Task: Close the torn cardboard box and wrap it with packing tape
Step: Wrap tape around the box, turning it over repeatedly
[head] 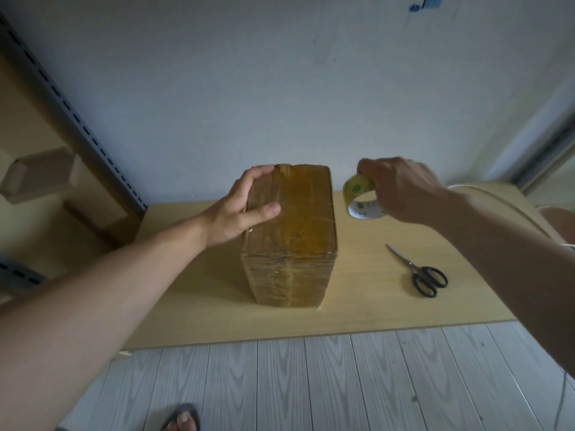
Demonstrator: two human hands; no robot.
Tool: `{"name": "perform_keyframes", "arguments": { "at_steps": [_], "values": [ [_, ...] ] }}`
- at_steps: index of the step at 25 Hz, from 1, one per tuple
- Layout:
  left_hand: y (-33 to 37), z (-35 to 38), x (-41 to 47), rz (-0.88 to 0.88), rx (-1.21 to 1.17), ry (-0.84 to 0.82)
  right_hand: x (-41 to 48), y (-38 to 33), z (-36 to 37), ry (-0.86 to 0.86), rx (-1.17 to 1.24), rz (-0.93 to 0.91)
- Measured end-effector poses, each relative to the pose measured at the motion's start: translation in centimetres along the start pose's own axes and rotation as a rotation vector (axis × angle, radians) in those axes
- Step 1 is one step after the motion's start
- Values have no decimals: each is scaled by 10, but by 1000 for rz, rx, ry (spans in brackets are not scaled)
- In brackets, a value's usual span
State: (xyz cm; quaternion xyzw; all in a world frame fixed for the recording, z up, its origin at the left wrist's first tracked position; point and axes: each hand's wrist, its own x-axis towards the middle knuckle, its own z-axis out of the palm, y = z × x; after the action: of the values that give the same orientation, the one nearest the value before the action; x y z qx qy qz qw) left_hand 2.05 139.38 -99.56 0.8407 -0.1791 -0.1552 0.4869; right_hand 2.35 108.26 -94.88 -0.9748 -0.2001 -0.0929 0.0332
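Cardboard box point(292, 231) (closed, glossy with tape) — left hand point(241, 209) gripping its top edge, right hand point(401, 189) holding tape roll point(361, 197)

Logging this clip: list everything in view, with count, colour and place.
tape-wrapped brown cardboard box: one, glossy brown, standing at the table's middle
roll of clear packing tape with a white printed core: one, yellowish, in the air right of the box
black-handled metal scissors: one, black and silver, flat on the table right of the box, apart from it
light wooden table: one, pale yellow, under the box and scissors
white cable: one, white, over the table's far right corner
grey slotted metal rack upright: one, grey, far left
sandalled foot: one, bottom edge, on the grey plank floor
left hand: one, holds the box's top left edge
right hand: one, pinches the tape roll
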Motion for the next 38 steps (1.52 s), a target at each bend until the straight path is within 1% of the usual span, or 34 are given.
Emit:
{"name": "perform_keyframes", "arguments": {
  "at_steps": [5, 7, 8, 10, 12, 14, 16, 18, 20, 21, 23, 25, 26, 27, 29, 31, 32, 33, 35, 36, 38],
  "values": [
    [12, -3, -3, -39, 4, -34, -4, -4, 27, -73, 104, 47],
    [28, -10, -2, -101, 109, -36, -1, -10, 40, -90, 171, 67],
    [42, -9, 2, -158, 217, -16, 0, -12, 45, -83, 183, 70],
    [73, 4, 15, -352, 444, 60, 2, -14, 49, -82, 180, 67],
    [100, 31, 30, -513, 516, 95, 2, -14, 48, -102, 179, 97],
    [109, 56, 39, -558, 554, 102, 2, -16, 45, -113, 185, 126],
    [105, 63, 40, -539, 616, 151, -2, -18, 44, -103, 241, 113],
    [101, 53, 38, -498, 636, 198, -10, -16, 44, -55, 352, 122],
    [94, 36, 32, -449, 560, 223, -14, -13, 36, 44, 515, 189],
    [88, 28, 29, -426, 439, 237, -14, -13, 30, 112, 587, 223],
    [70, 21, 20, -384, 83, 249, -10, -19, 21, 209, 703, 267],
    [45, 25, 4, -312, -214, 238, -5, -31, 17, 192, 807, 272],
    [33, 28, -5, -310, -301, 212, -5, -39, 19, 153, 835, 249],
    [22, 30, -13, -324, -330, 157, -4, -48, 23, 108, 831, 216],
    [1, 33, -24, -336, -268, 51, -4, -70, 34, 19, 783, 138],
    [-18, 31, -28, -285, -169, 40, -5, -96, 50, -63, 743, 59],
    [-24, 31, -28, -259, -120, 50, -6, -108, 58, -69, 734, 17],
    [-28, 32, -28, -234, -72, 58, -6, -116, 64, -39, 731, 1],
    [-31, 36, -28, -193, 53, 60, -2, -118, 70, 30, 753, 6],
    [-32, 38, -29, -186, 121, 46, 2, -116, 69, 42, 764, -23],
    [-36, 39, -28, -152, 205, 17, 8, -109, 68, 30, 717, -142]
  ]
}}
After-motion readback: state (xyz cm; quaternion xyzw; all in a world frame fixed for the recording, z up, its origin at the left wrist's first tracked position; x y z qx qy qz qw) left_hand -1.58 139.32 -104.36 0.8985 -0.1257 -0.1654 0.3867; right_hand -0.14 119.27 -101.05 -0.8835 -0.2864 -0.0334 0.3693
